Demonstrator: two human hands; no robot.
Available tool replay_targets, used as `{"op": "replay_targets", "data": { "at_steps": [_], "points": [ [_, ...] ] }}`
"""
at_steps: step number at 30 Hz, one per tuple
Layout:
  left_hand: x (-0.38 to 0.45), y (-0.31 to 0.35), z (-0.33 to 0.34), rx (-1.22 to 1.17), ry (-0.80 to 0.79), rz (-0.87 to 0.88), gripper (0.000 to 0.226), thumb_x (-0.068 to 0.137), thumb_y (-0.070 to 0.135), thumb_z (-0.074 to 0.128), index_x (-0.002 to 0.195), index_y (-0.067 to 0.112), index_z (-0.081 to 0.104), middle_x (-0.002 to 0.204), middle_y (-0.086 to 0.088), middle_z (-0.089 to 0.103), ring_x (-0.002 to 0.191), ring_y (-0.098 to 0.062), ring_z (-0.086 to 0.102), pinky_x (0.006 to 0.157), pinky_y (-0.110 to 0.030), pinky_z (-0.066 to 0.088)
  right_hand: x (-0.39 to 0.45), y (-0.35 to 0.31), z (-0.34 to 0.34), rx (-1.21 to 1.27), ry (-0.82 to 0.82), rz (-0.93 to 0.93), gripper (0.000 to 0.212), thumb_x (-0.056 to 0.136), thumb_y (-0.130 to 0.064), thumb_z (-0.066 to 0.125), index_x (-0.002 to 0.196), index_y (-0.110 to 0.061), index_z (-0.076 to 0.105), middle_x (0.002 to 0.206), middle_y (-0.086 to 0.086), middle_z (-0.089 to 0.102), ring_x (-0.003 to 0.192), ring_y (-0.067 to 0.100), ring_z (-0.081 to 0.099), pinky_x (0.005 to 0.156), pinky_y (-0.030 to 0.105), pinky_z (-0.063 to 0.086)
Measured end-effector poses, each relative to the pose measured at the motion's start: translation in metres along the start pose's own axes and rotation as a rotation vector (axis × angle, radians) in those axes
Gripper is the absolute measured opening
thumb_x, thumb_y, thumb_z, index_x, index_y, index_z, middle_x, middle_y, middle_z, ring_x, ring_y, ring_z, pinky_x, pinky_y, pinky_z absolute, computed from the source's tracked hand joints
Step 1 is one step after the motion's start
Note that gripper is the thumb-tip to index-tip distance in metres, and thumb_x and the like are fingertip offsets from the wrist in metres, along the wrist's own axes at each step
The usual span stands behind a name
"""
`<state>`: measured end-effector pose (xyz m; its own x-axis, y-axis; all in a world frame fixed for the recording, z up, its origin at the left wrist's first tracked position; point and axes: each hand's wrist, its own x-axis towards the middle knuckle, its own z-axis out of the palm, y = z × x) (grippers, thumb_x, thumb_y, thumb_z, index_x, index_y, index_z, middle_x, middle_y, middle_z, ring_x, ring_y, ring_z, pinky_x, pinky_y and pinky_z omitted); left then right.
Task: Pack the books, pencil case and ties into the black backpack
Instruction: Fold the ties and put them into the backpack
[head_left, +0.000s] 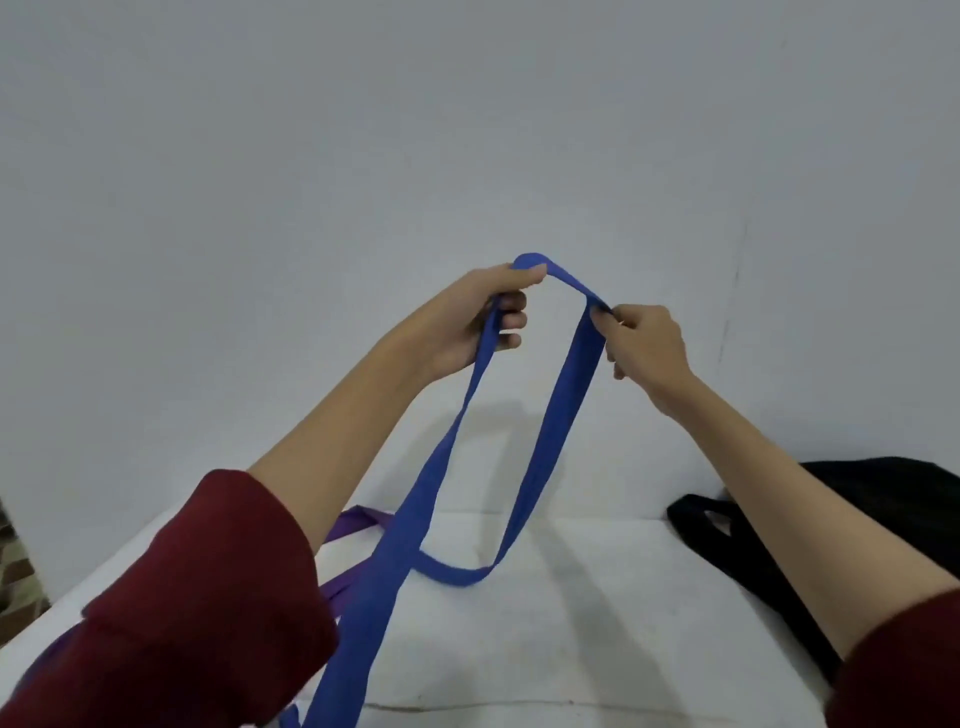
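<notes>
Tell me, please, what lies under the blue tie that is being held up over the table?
Under the blue tie lie the white table and, on the left, a purple tie partly covered by it and by the left sleeve. Its full extent is hidden.

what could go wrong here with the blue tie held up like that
1. The blue tie is held only at its top fold by the left hand and right hand; a long tail trails on the white table and may snag or drag.
2. That tail lies beside the purple tie, so they may tangle.
3. The black backpack sits far right, so the fold may slip in transit.
</notes>
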<state>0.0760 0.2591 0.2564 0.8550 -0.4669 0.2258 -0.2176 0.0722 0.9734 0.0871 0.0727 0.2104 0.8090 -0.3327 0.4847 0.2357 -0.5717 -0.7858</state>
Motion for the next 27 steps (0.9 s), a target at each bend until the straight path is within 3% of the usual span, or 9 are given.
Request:
{"op": "replay_targets", "data": {
  "at_steps": [4, 6, 8, 10, 14, 16, 20, 24, 27],
  "points": [
    [0.025, 0.038, 0.049, 0.016, 0.003, 0.078, 0.018, 0.096, 0.025, 0.052, 0.081, 0.016, 0.055, 0.06, 0.004, 0.028, 0.049, -0.008, 0.027, 0.051, -0.02, 0.026, 0.009, -0.032, -0.052, 0.05, -0.116, -0.041, 0.014, 0.093, -0.018, 0.054, 0.096, -0.008, 0.063, 0.066, 0.003, 0.056, 0.051, 0.016, 0.05, 0.051, 0.022, 0.041],
    [0.033, 0.05, 0.07, 0.089, 0.048, 0.123, 0.017, 0.098, 0.024, 0.048, 0.09, 0.013, 0.059, 0.064, 0.004, 0.044, 0.05, -0.007, 0.043, 0.052, -0.018, 0.037, 0.006, -0.041, -0.071, 0.015, -0.186, -0.071, 0.012, 0.091, -0.019, 0.057, 0.096, -0.009, 0.063, 0.069, 0.002, 0.058, 0.054, 0.016, 0.051, 0.052, 0.022, 0.04],
    [0.038, 0.061, 0.088, 0.15, 0.109, 0.153, 0.019, 0.098, 0.021, 0.048, 0.106, 0.01, 0.062, 0.084, 0.0, 0.062, 0.072, -0.012, 0.06, 0.061, -0.021, 0.05, 0.003, -0.047, -0.088, 0.044, -0.222, -0.085, 0.009, 0.091, -0.02, 0.058, 0.094, -0.012, 0.062, 0.072, 0.003, 0.061, 0.055, 0.016, 0.054, 0.054, 0.023, 0.042],
    [0.041, 0.069, 0.101, 0.198, 0.162, 0.201, 0.024, 0.097, 0.019, 0.05, 0.116, 0.009, 0.061, 0.098, -0.003, 0.065, 0.085, -0.017, 0.062, 0.067, -0.024, 0.053, 0.0, -0.05, -0.103, 0.135, -0.201, -0.094, 0.009, 0.091, -0.02, 0.056, 0.092, -0.013, 0.061, 0.073, 0.004, 0.062, 0.052, 0.016, 0.056, 0.054, 0.024, 0.045],
    [0.032, 0.076, 0.122, 0.28, 0.13, 0.295, 0.025, 0.096, 0.017, 0.052, 0.116, 0.008, 0.063, 0.096, -0.002, 0.067, 0.08, -0.013, 0.063, 0.067, -0.021, 0.054, -0.005, -0.053, -0.131, 0.339, -0.056, -0.076, 0.016, 0.091, -0.022, 0.059, 0.093, -0.007, 0.062, 0.067, 0.006, 0.062, 0.043, 0.017, 0.055, 0.047, 0.023, 0.045],
    [0.029, 0.074, 0.133, 0.297, 0.108, 0.31, 0.025, 0.096, 0.014, 0.05, 0.117, 0.007, 0.063, 0.098, -0.004, 0.069, 0.081, -0.014, 0.066, 0.066, -0.021, 0.056, -0.009, -0.053, -0.142, 0.436, -0.046, -0.062, 0.026, 0.092, -0.032, 0.058, 0.094, -0.006, 0.059, 0.069, 0.008, 0.065, 0.044, 0.019, 0.057, 0.047, 0.024, 0.047],
    [0.026, 0.07, 0.145, 0.257, 0.122, 0.333, 0.026, 0.094, 0.01, 0.052, 0.118, 0.011, 0.061, 0.101, -0.006, 0.068, 0.084, -0.019, 0.066, 0.071, -0.025, 0.057, -0.015, -0.051, -0.155, 0.383, -0.22, -0.082, 0.05, 0.088, -0.053, 0.056, 0.109, -0.007, 0.057, 0.094, 0.007, 0.07, 0.076, 0.021, 0.07, 0.06, 0.028, 0.054],
    [0.025, 0.058, 0.14, 0.161, 0.19, 0.318, 0.028, 0.096, 0.015, 0.051, 0.123, 0.016, 0.053, 0.109, -0.006, 0.066, 0.089, -0.02, 0.066, 0.069, -0.028, 0.057, -0.026, -0.042, -0.157, 0.127, -0.356, -0.134, 0.014, 0.091, -0.019, 0.062, 0.1, -0.009, 0.064, 0.085, 0.01, 0.072, 0.071, 0.019, 0.071, 0.057, 0.025, 0.054],
    [0.018, 0.041, 0.134, 0.13, 0.02, 0.185, 0.041, 0.099, 0.042, 0.042, 0.127, 0.014, 0.054, 0.117, -0.008, 0.065, 0.103, -0.025, 0.064, 0.079, -0.032, 0.057, -0.025, -0.045, -0.156, 0.285, -0.329, -0.18, 0.009, 0.092, -0.011, 0.058, 0.09, -0.014, 0.066, 0.077, 0.004, 0.07, 0.063, 0.013, 0.069, 0.053, 0.021, 0.052]
  ]
}}
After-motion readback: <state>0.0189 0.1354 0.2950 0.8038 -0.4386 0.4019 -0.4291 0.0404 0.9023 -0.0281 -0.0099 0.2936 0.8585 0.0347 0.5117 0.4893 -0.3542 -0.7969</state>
